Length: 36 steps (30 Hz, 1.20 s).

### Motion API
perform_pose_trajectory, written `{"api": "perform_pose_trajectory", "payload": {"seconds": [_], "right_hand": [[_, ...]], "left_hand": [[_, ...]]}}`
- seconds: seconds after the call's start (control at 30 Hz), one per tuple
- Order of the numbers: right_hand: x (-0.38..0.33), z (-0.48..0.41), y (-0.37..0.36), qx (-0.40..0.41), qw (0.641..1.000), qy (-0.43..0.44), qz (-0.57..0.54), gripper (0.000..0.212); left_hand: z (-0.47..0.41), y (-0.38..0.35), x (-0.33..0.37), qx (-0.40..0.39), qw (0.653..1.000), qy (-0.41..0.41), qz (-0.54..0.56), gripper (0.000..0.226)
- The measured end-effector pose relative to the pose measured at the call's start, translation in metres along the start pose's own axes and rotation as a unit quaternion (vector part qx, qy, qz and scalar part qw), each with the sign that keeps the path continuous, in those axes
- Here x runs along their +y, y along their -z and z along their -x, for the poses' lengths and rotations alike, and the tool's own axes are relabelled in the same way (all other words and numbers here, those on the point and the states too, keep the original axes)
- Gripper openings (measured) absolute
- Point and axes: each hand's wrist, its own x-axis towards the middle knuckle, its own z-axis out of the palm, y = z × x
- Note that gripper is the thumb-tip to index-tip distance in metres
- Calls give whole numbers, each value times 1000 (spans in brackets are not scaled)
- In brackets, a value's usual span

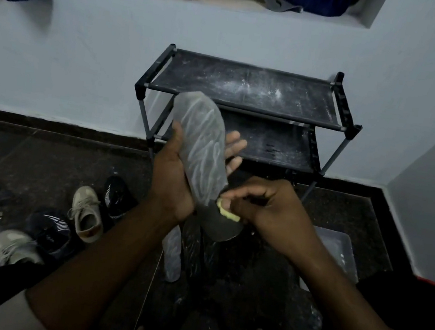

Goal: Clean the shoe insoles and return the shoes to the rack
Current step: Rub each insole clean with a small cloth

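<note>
- The single head view looked forward and steeply down from the person's own eye height, wide-angle, with edges bowed.
- It faced a pale wall (99,66), with the rack (248,88) at upper centre.
- Both forearms entered from the bottom edge; the hands sat close, at frame centre.
- The dark floor (32,157) filled the lower half.
- No second view shared the scene.

I saw a dark insole (203,152), streaked with whitish lather, held up tilted before the black two-tier rack (248,91), whose dusty shelves stood bare. A second insole (173,253) lay on the floor below, with two grey shoes (86,214) and two black shoes (117,196) standing at the left.
</note>
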Motion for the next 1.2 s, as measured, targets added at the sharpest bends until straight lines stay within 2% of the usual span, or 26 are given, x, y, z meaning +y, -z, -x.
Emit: {"api": "perform_pose_trajectory", "payload": {"seconds": [0.1, 0.3, 0.47, 0.57, 0.63, 0.73, 0.87, 1.0, 1.13, 1.2], "right_hand": [[-2, 3, -4, -11, 999, 14, 29, 9], [-3, -1, -6, 75, 993, 66, 64, 8], [-3, 5, -15, 42, 980, 108, 164, 16], [-5, 4, -12, 70, 973, 116, 187, 14], [-8, 5, -14, 68, 972, 127, 184, 15], [-11, 11, -20, 19, 976, 137, 166, 16], [-10, 6, -14, 57, 973, 140, 173, 15], [-12, 11, -22, 1, 976, 142, 163, 14], [-12, 7, -17, 35, 979, 141, 146, 12], [-15, 9, -20, 8, 978, 153, 143, 12]], "left_hand": [[-3, 4, 7, 7, 1000, -9, 13, 75], [-1, 1, 1, 13, 1000, 8, 8, 71], [-2, 6, 1, -2, 1000, 16, 22, 72], [-2, 8, -1, -13, 999, 21, 26, 74], [-3, 9, -2, -12, 999, 18, 34, 73], [-3, 9, -2, -12, 998, 17, 58, 75], [-3, 9, -3, -20, 998, 18, 54, 71], [-3, 9, -3, -20, 998, 18, 62, 76], [-3, 9, -4, -20, 998, 19, 52, 71], [-3, 9, -4, -19, 998, 21, 54, 74]]}}
